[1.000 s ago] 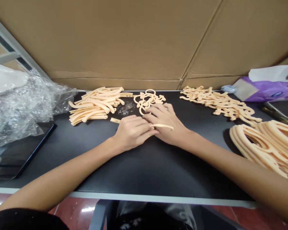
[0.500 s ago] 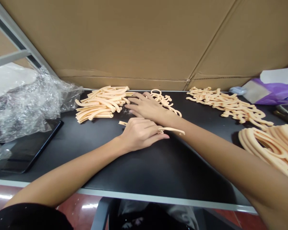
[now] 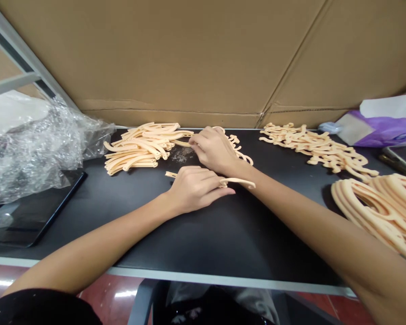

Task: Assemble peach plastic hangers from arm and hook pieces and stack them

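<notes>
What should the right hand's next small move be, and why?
Probably draw the peach plastic strip clear of the pile of curved plastic bars: the right hand pinches it, its far end lies at that pile, and the left hand holds another strip.

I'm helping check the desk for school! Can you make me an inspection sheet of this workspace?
Surface: black tabletop.
Job's things: peach plastic strips in a pile, hooked pieces, stacked hanger-shaped frames.
Grips: left hand pinches a loose strip; right hand touches a thin strip, grip unclear.
Clutter: bubble wrap, purple packet, dark tablet, grey specks.
Cables: nothing seen.
Surroundings: cardboard sheet behind, shiny red floor below.
</notes>
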Demonstrator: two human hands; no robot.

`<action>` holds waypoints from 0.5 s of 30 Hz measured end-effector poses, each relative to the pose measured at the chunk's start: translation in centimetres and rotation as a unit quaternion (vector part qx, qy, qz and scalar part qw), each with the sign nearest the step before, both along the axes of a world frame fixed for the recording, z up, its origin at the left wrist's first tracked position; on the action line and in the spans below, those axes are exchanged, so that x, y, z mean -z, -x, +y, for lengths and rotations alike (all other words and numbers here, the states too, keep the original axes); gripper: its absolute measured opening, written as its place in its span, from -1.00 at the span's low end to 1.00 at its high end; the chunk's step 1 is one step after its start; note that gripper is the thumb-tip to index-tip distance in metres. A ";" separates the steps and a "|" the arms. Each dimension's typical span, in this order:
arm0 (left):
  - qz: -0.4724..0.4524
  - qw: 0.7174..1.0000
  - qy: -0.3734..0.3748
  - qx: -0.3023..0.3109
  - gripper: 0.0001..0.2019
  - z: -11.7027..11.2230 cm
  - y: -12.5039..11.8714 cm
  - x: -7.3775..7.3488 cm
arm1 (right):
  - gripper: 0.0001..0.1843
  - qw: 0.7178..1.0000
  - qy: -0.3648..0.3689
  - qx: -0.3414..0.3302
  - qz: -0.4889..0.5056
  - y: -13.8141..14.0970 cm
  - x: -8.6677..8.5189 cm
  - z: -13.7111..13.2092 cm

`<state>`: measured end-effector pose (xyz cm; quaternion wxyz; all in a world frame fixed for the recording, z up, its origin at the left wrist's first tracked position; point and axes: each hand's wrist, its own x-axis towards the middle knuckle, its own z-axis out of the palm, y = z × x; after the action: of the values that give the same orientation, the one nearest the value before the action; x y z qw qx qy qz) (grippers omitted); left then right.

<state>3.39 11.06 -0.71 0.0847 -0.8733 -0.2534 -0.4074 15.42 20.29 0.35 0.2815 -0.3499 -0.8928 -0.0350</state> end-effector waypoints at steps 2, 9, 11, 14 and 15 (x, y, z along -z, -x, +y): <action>0.001 1.000 0.004 0.000 -0.70 0.0 0.0 -0.1 | -0.72 0.998 0.011 0.011 0.060 -0.1 -0.4 0.2; -0.003 0.999 0.044 -0.019 -0.71 0.1 -0.1 0.2 | -0.78 0.958 0.068 0.073 0.267 -2.3 -1.9 -0.3; -0.002 0.998 0.067 -0.024 -0.72 0.2 0.0 0.2 | -0.79 0.949 0.066 0.093 0.293 -3.7 -1.9 -0.9; -0.010 0.995 0.099 -0.029 -0.73 0.2 0.1 0.3 | -0.81 0.947 0.047 0.108 0.300 -6.2 -1.5 -2.0; -0.018 0.993 0.111 -0.029 -0.73 0.2 0.1 0.3 | -0.81 0.947 0.047 0.112 0.299 -7.0 -1.3 -2.5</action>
<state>3.29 11.30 -0.98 -0.0055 -0.8620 -0.3237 -0.3901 22.37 17.84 1.65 0.5129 -0.4550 -0.7234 0.0820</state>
